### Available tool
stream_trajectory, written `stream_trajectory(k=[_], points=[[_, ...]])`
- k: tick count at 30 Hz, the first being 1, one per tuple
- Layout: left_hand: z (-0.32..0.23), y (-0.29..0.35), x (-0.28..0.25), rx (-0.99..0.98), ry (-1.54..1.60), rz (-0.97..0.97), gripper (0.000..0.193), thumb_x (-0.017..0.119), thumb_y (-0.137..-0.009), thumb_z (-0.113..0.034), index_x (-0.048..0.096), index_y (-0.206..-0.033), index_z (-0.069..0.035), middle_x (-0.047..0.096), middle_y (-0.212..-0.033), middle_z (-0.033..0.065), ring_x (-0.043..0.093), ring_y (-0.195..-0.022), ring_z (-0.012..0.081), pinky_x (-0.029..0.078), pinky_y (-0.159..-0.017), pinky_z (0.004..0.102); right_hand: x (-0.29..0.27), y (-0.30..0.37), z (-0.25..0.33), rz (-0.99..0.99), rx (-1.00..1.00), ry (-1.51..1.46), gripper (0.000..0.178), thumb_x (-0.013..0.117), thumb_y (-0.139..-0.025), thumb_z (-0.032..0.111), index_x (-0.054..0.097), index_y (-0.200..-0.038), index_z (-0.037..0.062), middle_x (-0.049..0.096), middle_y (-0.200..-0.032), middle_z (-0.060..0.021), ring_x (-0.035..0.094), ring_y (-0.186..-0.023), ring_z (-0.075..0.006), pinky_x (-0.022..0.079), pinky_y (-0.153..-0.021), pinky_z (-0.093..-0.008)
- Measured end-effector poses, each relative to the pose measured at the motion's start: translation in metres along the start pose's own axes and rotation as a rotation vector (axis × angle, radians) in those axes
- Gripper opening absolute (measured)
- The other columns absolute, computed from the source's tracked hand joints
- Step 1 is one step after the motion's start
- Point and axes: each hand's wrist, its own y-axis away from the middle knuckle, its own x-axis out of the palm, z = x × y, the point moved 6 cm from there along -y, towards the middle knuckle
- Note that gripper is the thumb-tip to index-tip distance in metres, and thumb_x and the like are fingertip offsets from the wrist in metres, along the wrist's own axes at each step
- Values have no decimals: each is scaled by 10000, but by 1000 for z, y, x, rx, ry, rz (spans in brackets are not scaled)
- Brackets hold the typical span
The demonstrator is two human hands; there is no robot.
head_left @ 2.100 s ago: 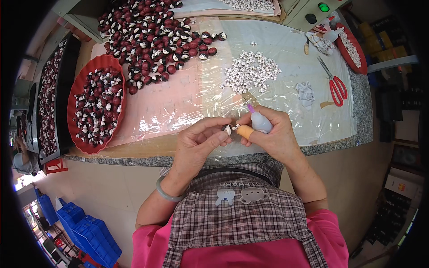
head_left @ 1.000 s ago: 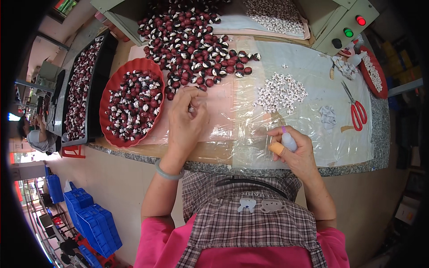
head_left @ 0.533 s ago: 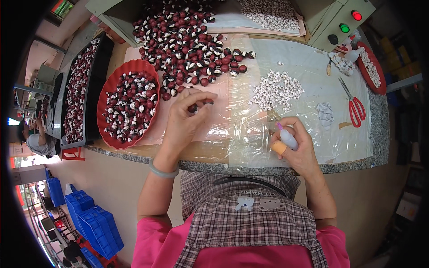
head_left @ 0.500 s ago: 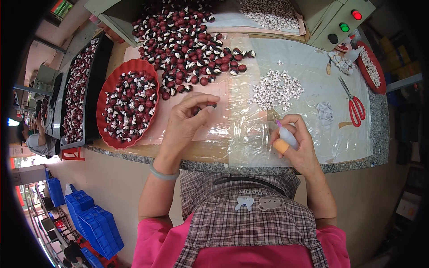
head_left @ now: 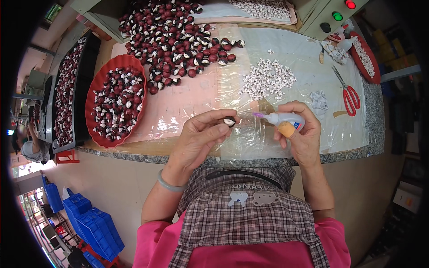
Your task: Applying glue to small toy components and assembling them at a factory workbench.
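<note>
"Near the middle, what's held?"
"Left hand pinching a small round black-and-white ball; right hand wrapped round a white plastic purple-tipped bottle"
"How would the ball handle?"
"Probably light, stiff, slippery; hold its sides"

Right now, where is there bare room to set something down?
The pink sheet between red tray, left hand and maroon balls; the pale sheet between white pieces and scissors, above the crumpled scrap. Crowded: upper left, under those balls.

And there lay the speckled-edged counter, pink sheet left, pale sheet right, carrying the scalloped red dish, heaped red-and-black balls, white pieces, red-handled scissors!
</note>
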Motion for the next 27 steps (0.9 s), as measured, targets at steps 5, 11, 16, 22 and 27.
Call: stream_trajectory(k=[5, 11, 16, 22, 27], points=[[4, 2, 5, 53, -119, 42, 279, 611, -885, -18, 611, -1163, 8, 649, -1009, 75, 592, -813, 109, 451, -673, 209, 3, 4, 15, -108, -57, -4, 379, 707, -817, 54, 516, -1142, 10, 640, -911, -106, 603, -596, -122, 429, -440, -176], [11, 5, 3, 20, -103, 19, 287, 625, -887, -41, 619, -1169, 10, 640, -963, 50, 585, -813, 101, 446, -675, 217, 7, 9, 25, -61, -176, 236, 440, 674, -855, 104, 492, -1241, -4, 642, -949, -123, 585, -655, -107, 458, -534, -200], [13, 4, 3, 10, -63, 13, 280, 614, -901, -60, 626, -1172, 10, 637, -942, 43, 581, -811, 96, 446, -676, 216, 12, 15, 34, -23, -325, 471, 471, 602, -900, 136, 457, -1315, -31, 646, -940, -137, 573, -685, -106, 482, -590, -221], [14, 4, 5, -2, -73, 26, 269, 603, -915, -84, 631, -1165, 12, 637, -900, 42, 571, -797, 91, 441, -671, 215, 15, 17, 38, -22, -390, 583, 465, 609, -909, 179, 477, -1301, -34, 655, -929, -140, 588, -692, -110, 494, -597, -221], [15, 4, 5, -8, -85, 23, 267, 604, -917, -97, 635, -1159, 12, 635, -878, 43, 561, -780, 86, 437, -668, 213, 18, 17, 39, -4, -417, 650, 466, 617, -913, 202, 488, -1290, -40, 664, -922, -141, 608, -706, -118, 508, -601, -223]])
